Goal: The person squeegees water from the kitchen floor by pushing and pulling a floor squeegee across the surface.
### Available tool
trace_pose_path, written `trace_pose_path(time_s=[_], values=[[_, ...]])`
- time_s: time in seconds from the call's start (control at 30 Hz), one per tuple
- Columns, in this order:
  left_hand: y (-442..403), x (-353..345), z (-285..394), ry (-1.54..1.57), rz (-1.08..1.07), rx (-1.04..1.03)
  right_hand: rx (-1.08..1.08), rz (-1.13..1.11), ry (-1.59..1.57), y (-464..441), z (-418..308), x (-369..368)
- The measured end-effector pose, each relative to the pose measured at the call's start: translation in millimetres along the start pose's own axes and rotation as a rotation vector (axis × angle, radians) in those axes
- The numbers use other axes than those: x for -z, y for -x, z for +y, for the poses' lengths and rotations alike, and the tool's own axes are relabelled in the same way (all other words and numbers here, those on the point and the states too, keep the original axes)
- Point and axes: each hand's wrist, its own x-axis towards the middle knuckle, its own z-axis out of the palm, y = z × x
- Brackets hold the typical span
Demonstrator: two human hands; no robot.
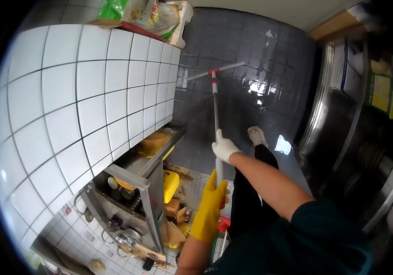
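A long-handled floor squeegee reaches away from me, its wide blade resting on wet dark floor tiles. My right hand, in a white glove, is closed around the middle of the pole. Lower down, near the pole's end, my left hand wears a yellow rubber glove and grips the handle. Red joints connect the blade to the pole. Puddles shine to the right of the blade.
A white-tiled wall stands on the left, with a metal rack below it. Metal shelving holding stacked plates lines the right. Bags sit at the far left. My shoe is on the floor beside the pole.
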Motion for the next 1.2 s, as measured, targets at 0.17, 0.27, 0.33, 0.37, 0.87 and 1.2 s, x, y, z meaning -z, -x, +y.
trace_pose_path(time_s=[0.17, 0.27, 0.33, 0.37, 0.87, 1.2], values=[[83, 25, 0, -0.153, 0.128, -0.032, 0.072, 0.01, -0.002, 58, -12, -54], [64, 12, 23, -0.23, 0.091, -0.115, 0.128, 0.122, -0.061, 43, -21, -15], [42, 17, 43, -0.239, 0.071, -0.165, 0.179, 0.161, -0.091, 16, -43, 4], [24, 15, 60, -0.243, 0.075, -0.176, 0.224, 0.199, -0.074, -8, -53, 14], [-38, 52, -41, 0.222, 0.085, -0.067, -0.022, -0.144, 0.25, -41, -33, -62], [52, 69, -125, 0.383, 0.175, 0.084, -0.052, -0.409, 0.285, 50, -5, -134]])
